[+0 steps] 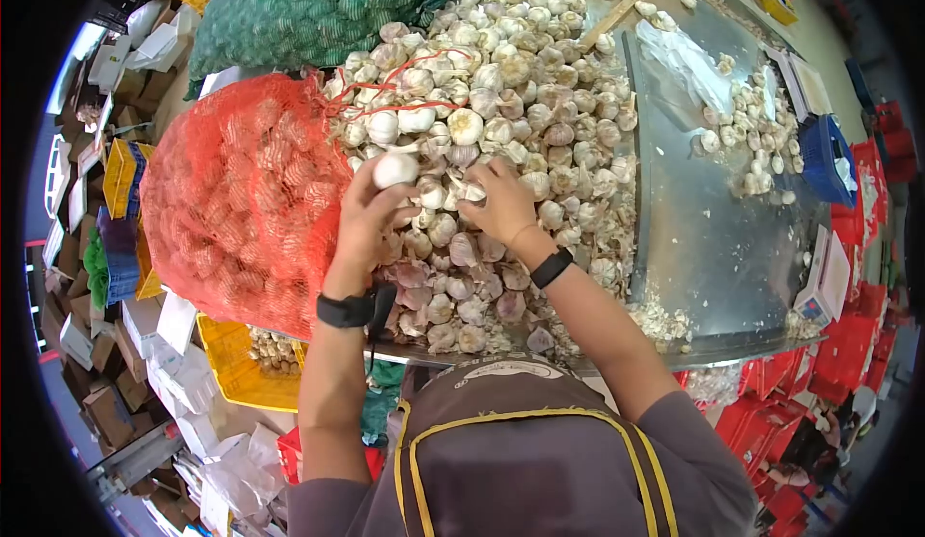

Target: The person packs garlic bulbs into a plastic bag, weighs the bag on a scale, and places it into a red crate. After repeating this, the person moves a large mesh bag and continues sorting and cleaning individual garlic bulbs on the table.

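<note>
The left hand is closed around a white garlic bulb, thumb on one side and fingers on the other, so the bulb sits raised at the fingertips at the hand's twelve o'clock, just above the heap. The palm faces the right hand, and the forearm runs straight down toward six o'clock with a black wristband on the wrist.

The right hand lies palm down at three o'clock of the left hand, near it but not touching. Its fingers curl onto loose bulbs of the garlic pile; whether they grip one cannot be told. Its wrist bends, a black strap crosses it, and the forearm slants off toward five o'clock into a grey sleeve.

The pile spreads under both hands and up toward twelve o'clock, purple-skinned bulbs nearer the body and paler ones further out. It rests on a metal table. At nine o'clock of the left hand, touching the pile, lies a red mesh sack packed with garlic. A green mesh sack sits at eleven o'clock beyond it. A smaller garlic heap lies well apart at two o'clock, with a blue basket just beside it. A yellow crate stands at seven o'clock, below the red sack.
</note>
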The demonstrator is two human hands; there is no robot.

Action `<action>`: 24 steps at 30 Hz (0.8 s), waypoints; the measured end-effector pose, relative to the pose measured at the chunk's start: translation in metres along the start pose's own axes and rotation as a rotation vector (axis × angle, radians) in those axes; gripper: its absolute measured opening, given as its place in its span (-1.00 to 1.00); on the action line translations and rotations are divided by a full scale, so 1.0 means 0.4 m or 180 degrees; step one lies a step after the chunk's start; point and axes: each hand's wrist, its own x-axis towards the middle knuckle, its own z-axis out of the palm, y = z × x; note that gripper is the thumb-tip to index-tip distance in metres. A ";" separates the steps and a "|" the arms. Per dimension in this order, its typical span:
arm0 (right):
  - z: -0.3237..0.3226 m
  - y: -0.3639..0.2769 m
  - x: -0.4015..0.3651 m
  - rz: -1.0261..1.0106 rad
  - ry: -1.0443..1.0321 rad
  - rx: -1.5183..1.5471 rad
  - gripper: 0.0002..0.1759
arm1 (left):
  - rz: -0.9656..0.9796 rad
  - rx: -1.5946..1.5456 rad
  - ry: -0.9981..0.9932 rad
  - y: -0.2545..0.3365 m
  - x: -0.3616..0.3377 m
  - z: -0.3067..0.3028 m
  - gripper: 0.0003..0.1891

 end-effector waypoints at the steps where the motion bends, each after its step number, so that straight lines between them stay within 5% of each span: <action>1: 0.006 -0.004 0.002 0.0027 0.0075 0.0097 -0.60 | -0.0180 -0.0803 0.0103 0.027 -0.025 0.001 -0.76; 4: -0.009 0.008 -0.006 -0.0011 0.0083 0.0498 -0.61 | -0.0423 -0.0923 -0.0076 -0.039 -0.007 -0.090 -0.82; 6: -0.033 0.042 -0.019 -0.0012 0.0059 0.1076 -0.56 | -0.0294 0.1583 0.0050 -0.067 0.005 -0.059 -0.71; 8: -0.076 0.066 -0.042 0.0793 -0.0383 0.3724 -0.53 | 0.0336 0.3868 0.0397 -0.044 -0.005 0.024 -0.60; 9: -0.104 0.069 -0.059 0.0789 -0.0403 0.3695 -0.53 | 0.0331 0.3840 0.0416 -0.060 0.007 0.039 -0.60; 11: -0.155 0.062 -0.100 0.1087 -0.0735 0.5628 -0.53 | 0.0342 0.4737 0.0352 -0.096 0.049 0.054 -0.53; 14: -0.173 0.049 -0.133 0.1016 -0.1116 0.6034 -0.61 | -0.0037 0.5050 0.0264 -0.107 0.090 0.059 -0.53; 16: -0.098 0.081 -0.129 0.1165 -0.0998 0.5665 -0.62 | 0.0014 0.5077 0.0133 -0.110 0.098 0.055 -0.51; 18: -0.054 0.056 -0.096 0.1268 -0.1546 0.2742 -0.57 | 0.0071 0.5125 0.0029 -0.100 0.093 0.035 -0.49; 19: -0.030 0.031 -0.083 0.1252 -0.1547 0.2751 -0.57 | 0.0088 0.4242 0.0085 -0.093 0.079 0.016 -0.48; 21: 0.016 -0.028 -0.067 -0.0335 -0.0922 0.0512 -0.44 | 0.0089 0.3380 0.0103 -0.087 0.041 -0.012 -0.48; 24: 0.050 -0.111 -0.052 -0.0306 -0.1053 -0.0622 -0.35 | -0.0302 -0.0120 0.0051 -0.075 -0.046 -0.059 -0.51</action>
